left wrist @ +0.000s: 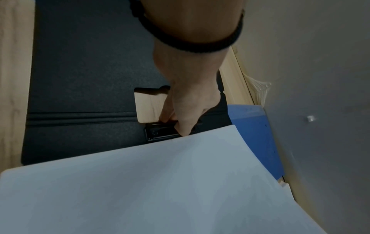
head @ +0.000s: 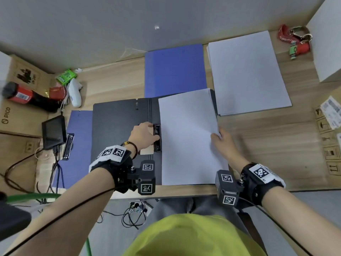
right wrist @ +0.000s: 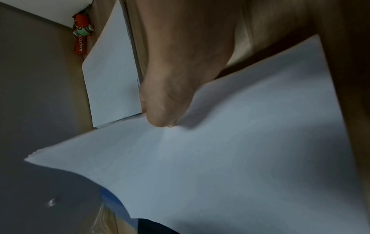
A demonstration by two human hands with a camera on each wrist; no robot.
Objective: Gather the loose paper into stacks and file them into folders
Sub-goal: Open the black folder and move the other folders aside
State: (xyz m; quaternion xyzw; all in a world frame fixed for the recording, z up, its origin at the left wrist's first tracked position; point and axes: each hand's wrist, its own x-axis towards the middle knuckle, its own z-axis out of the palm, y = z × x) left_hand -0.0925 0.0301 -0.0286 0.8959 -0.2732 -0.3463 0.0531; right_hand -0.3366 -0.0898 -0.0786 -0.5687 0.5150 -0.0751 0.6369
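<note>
White paper stack (head: 188, 137): right hand (head: 224, 143) fingers pinch its right edge; left hand (head: 143, 134) fingers grip the folder clip (head: 157, 138).

i'm seeing the paper stack (head: 190, 137) covering most of the black folder's (head: 121, 126) right half. my left hand (head: 143, 135) is hiding part of the clip (head: 157, 137), and its fingertips are tucking out of sight. my right hand (head: 222, 140) is blurring. the box labels (head: 332, 111) are running off the frame's edge, too small for reading.

"PICO" on the cardboard box (head: 11, 115); seemingly "strawberry" on the red strap (right wrist: 80, 47).
</note>
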